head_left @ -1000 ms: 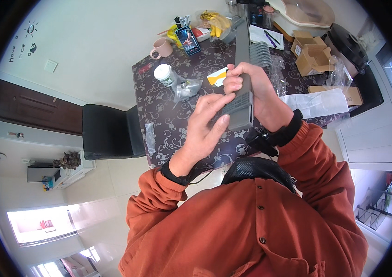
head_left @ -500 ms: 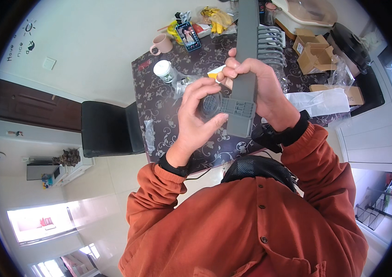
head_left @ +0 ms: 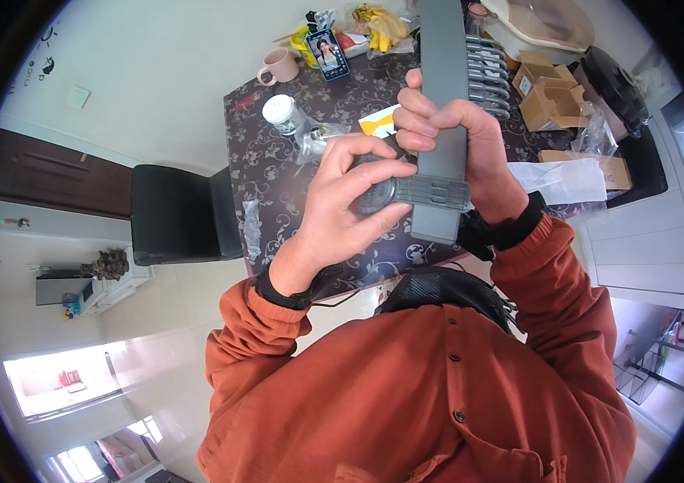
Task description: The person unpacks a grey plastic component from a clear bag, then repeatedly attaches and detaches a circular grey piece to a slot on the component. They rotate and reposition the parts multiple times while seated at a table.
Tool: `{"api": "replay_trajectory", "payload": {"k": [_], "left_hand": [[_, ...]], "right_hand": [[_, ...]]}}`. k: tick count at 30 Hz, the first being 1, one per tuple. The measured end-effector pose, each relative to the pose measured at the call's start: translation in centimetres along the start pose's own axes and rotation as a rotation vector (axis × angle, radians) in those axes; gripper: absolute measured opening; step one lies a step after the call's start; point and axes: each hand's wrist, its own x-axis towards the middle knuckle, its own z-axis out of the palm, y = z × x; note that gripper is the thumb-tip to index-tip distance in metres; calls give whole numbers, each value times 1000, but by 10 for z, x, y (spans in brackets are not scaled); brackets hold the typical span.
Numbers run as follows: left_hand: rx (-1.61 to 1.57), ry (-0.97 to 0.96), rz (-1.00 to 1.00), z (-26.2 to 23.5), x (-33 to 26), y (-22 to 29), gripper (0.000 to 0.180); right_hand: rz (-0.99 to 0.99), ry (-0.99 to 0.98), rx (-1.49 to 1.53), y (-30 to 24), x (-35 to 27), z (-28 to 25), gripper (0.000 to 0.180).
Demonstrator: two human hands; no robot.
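Above the patterned table point(head_left: 278, 177), right hand point(head_left: 455, 141) gripping grey bar point(head_left: 442, 121), left hand point(head_left: 350, 201) pinching its round end point(head_left: 378, 193).

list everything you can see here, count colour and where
grey tool: 1, grey, long, held up over the table
round part: 1, dark grey, at the tool's lower end
table: 1, dark floral cloth, centre
mug: 1, pink, far table corner
phone: 1, lit screen, propped by the mug
jar: 1, white lid, table left
cardboard boxes: 2, brown, table right
chair: 1, black, left of table
left hand: on the round part
right hand: gripping the tool
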Motion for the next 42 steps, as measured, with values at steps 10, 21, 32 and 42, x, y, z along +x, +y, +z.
{"api": "replay_trajectory", "payload": {"k": [10, 21, 32, 42], "left_hand": [[177, -57, 137, -2, 4, 1, 38], [86, -61, 60, 5, -6, -2, 34], [-127, -58, -86, 3, -13, -11, 32], [-613, 12, -533, 23, -18, -14, 31]], "right_hand": [[38, -41, 70, 6, 6, -9, 34], [47, -39, 94, 15, 6, -18, 34], [111, 196, 192, 18, 6, -14, 28], [116, 636, 74, 27, 14, -35, 13]]}}
